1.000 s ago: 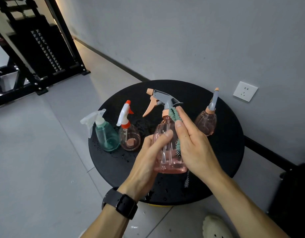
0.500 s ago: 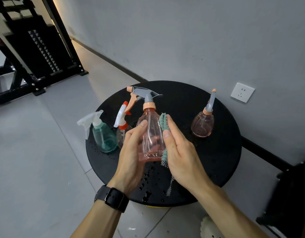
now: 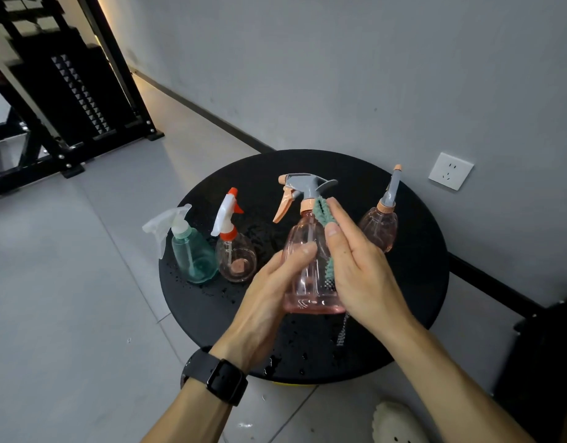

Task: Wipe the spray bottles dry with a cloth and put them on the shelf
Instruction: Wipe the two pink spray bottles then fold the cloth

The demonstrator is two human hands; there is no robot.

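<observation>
A tall pink spray bottle (image 3: 304, 263) with a grey and orange trigger head is held upright above the round black table (image 3: 413, 282). My left hand (image 3: 269, 295) grips its left side. My right hand (image 3: 358, 270) presses a green cloth (image 3: 325, 238) flat against its right side, the cloth running from the neck down to the base. On the table stand a teal bottle (image 3: 192, 254) with a clear trigger, a round clear bottle (image 3: 235, 257) with a white and red trigger, and a small pink bottle (image 3: 379, 230) with a grey nozzle.
Water drops lie on the tabletop near the front and left. A black metal rack (image 3: 71, 100) stands on the floor at the far left. The grey wall behind the table has a white socket (image 3: 450, 171). A pale shoe (image 3: 400, 423) is below the table.
The pink bottle has moved right and a little up with both hands. My right hand with the cloth has slid up from the bottle's body to its neck.
</observation>
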